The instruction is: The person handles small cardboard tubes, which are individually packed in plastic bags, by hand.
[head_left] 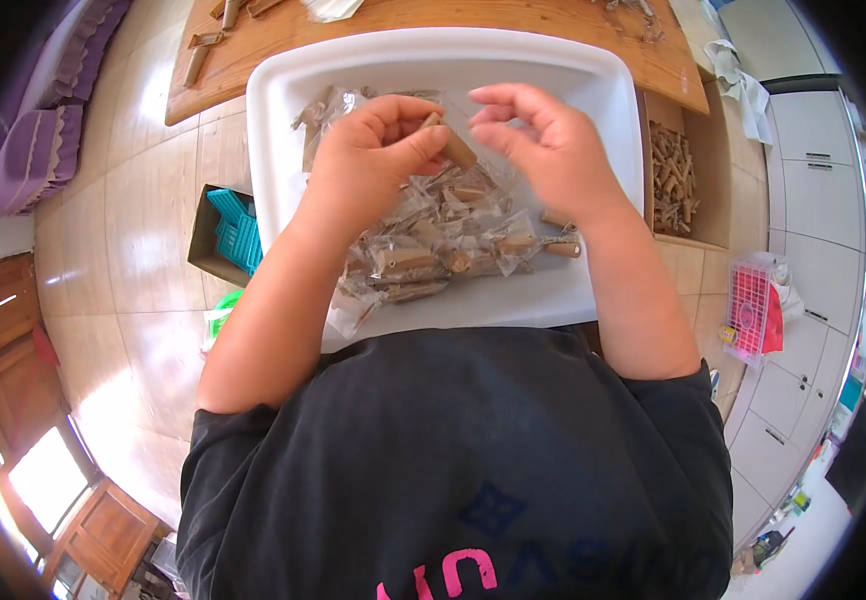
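Observation:
My left hand (378, 150) is closed on a short brown tube-shaped piece (455, 148), held tilted between thumb and fingers. To its right my right hand (548, 145) hovers with thumb and fingers apart and nothing between them; it looks slightly blurred. Both hands are above a large white tub (423, 42) with rounded corners. Inside it lies a heap of clear plastic packets (453, 215) with similar brown pieces in them. A brown piece with a small hole (561, 249) sits at the heap's right side. My left palm hides part of the held tube.
Beyond the tub is a wooden table (228, 60) with more brown pieces on it. A cardboard box (675, 185) full of brown pieces stands at the right. At the left is a box holding turquoise plastic baskets (238, 232). A pink wire crate (751, 305) is farther right.

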Tool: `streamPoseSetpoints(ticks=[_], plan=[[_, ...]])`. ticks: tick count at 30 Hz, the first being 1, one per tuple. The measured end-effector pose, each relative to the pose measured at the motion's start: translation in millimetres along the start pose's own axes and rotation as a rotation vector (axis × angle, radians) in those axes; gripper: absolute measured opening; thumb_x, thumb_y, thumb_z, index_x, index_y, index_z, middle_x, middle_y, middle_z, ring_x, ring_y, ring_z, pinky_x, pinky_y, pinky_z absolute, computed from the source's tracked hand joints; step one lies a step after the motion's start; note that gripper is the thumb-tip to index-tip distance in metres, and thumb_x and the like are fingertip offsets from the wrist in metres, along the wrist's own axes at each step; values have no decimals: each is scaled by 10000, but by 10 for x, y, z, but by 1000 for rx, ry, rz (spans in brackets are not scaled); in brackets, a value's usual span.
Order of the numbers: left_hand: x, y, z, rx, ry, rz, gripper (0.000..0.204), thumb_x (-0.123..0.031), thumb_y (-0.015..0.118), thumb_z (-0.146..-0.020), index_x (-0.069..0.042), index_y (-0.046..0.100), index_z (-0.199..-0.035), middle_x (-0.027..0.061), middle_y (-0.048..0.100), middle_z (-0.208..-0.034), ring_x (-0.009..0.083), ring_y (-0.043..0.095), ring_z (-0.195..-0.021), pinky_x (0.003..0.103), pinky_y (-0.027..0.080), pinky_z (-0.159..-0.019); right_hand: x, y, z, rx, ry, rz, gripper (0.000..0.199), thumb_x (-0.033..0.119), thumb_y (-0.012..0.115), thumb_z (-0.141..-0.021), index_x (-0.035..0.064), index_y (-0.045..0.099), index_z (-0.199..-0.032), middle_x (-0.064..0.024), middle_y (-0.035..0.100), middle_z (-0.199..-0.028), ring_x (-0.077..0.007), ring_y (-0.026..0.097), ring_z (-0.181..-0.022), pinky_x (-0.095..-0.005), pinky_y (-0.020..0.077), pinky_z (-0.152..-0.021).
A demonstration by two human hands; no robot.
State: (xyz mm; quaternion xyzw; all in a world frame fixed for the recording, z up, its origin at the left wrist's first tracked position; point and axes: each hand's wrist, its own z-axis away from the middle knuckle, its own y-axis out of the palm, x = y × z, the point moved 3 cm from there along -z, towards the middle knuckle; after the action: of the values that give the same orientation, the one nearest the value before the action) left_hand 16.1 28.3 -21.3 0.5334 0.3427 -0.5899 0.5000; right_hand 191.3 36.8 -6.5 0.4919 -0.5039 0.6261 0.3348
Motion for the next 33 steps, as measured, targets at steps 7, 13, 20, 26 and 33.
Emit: streamPoseSetpoints(ticks=[7, 13, 20, 26, 33], plan=[[-41, -113, -22, -151, -43, 206, 229, -133, 582, -867, 6, 568, -1048, 86, 623, -928, 143, 618, -802, 241, 512, -732, -218, -178, 139, 19, 65, -186, 273, 222, 580, -877, -11, 627, -1012, -41, 641, -905, -100, 561, -852, -245, 436, -786], [-33, -134, -32, -154, -20, 239, 234, -131, 575, -870, 14, 555, -1054, 95, 619, -945, 158, 619, -846, 245, 513, -745, -196, -152, 170, 67, 167, -197, 243, 191, 569, -883, -12, 627, -1004, -51, 642, -902, -108, 572, -874, -241, 438, -798], [-35, -87, -23, -162, 20, 206, 230, -125, 557, -878, 15, 546, -1060, 90, 613, -947, 147, 613, -838, 250, 513, -743, -248, -101, 181, 43, 252, -539, 126, 104, 633, -820, -3, 626, -887, -37, 630, -801, -92, 560, -721, -212, 436, -661], [-84, -73, 16, -180, -29, 124, 218, -144, 520, -897, 6, 538, -1054, 86, 615, -917, 131, 611, -772, 236, 518, -697, -213, -160, 146, -189, 127, -480, 102, 64, 638, -807, -6, 622, -880, -28, 626, -773, -66, 545, -690, -187, 425, -606], [-29, -87, -3, -124, -116, 421, 197, -189, 531, -896, -4, 549, -963, 93, 615, -845, 139, 610, -711, 235, 519, -629, -57, -217, 203, -193, -147, -69, 118, 52, 658, -785, 13, 636, -893, -14, 631, -771, -68, 567, -720, -215, 456, -642]])
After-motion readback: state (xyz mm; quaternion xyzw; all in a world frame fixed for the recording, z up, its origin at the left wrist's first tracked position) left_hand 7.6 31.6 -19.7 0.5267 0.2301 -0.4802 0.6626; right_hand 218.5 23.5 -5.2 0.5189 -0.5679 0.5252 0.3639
